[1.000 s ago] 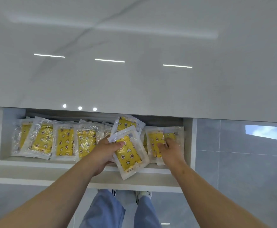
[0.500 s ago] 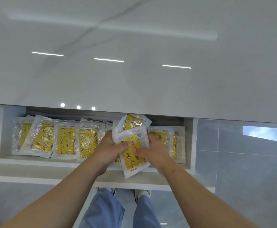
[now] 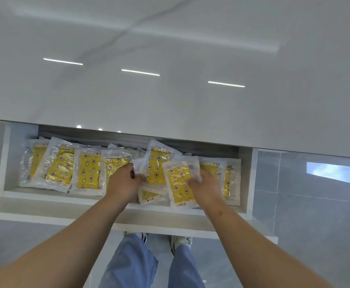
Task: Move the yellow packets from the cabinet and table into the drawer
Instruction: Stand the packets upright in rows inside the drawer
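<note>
Glossy pale grey stone worktop (image 3: 170, 100) fills the upper half of the head view and reflects three thin light strips. Below its front edge, a white open drawer (image 3: 34, 208) projects toward the person.

1. Drawer contents: flat yellow patterned packets (image 3: 88, 173) sealed in clear plastic wrap lie in an overlapping row from the left wall to the right wall of the drawer. The rear ends of some packets run under the worktop edge.
2. Left hand (image 3: 124, 183): positioned inside the drawer near its middle, fingers curled. It pinches the clear left edge of a tilted packet (image 3: 156, 163) whose top end rises above the row. A small packet (image 3: 149, 196) lies just below this hand, against the drawer's front wall; whether the hand also holds it cannot be told.
3. Right hand (image 3: 206, 188): positioned just to the right of the left hand, fingers curled. It grips the right side of a front packet (image 3: 179, 183), which overlaps the tilted packet. More packets (image 3: 230, 177) lie partly under this hand at the right end of the drawer.
4. Both forearms reach in from the bottom corners of the view.
5. Surroundings: grey tiled floor (image 3: 315, 204) shows on both sides of the drawer. Blue trouser legs (image 3: 132, 262) and white shoes (image 3: 180, 241) appear beneath the drawer front.
</note>
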